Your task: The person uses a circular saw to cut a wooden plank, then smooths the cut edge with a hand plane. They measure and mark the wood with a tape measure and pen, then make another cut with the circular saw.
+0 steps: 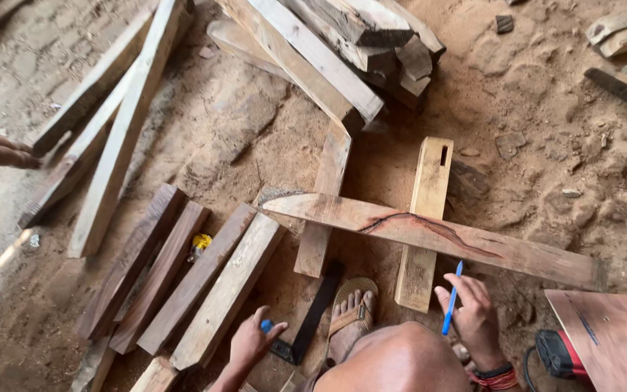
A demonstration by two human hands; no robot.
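My right hand (471, 316) holds a blue pen (452, 297) upright, its tip near the lower edge of a long cracked plank (429, 232) that lies across two short wooden blocks (424, 218). My left hand (252, 343) grips a small blue object, perhaps a pen cap (266, 326), beside a black try square (313, 316) lying on the sandy ground. My sandalled foot (352, 316) rests between the two blocks, and my bare knee (400, 359) fills the bottom middle.
Several dark and pale timber lengths (183, 279) lie side by side at the lower left, a yellow object (200, 243) between them. More boards are stacked at the top (328, 51). A red power tool (560, 356) and plywood sheet (611, 337) sit at the lower right.
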